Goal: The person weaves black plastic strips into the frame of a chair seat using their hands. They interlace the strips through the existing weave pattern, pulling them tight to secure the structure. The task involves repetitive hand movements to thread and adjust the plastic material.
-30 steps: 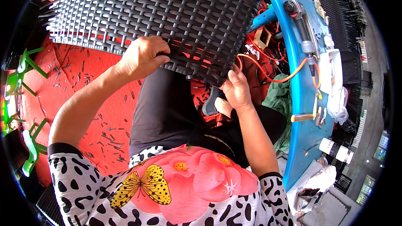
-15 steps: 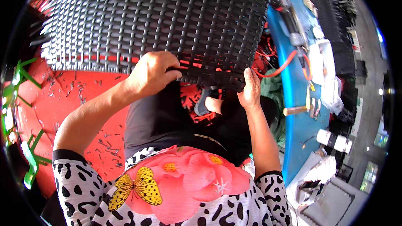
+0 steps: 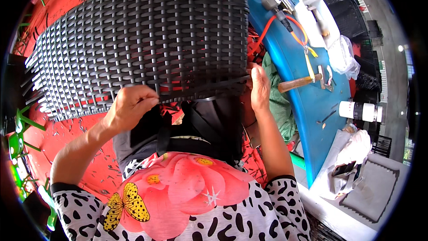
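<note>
The woven panel [image 3: 142, 40] is swinging wider; left hand [image 3: 129, 107] fingers pinching a strand at six o'clock; right hand [image 3: 260, 87] gripping the edge; best pulling taut, evenly.

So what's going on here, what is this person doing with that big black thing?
A person is working on a black woven wicker panel held over their lap. The left hand pinches the lower edge of the weave, and the right hand presses on the panel's right corner, where a loose black strip runs along the bottom edge. To the right, a blue workbench holds a wooden-handled tool and an orange hose. Small offcuts litter the red floor.
</note>
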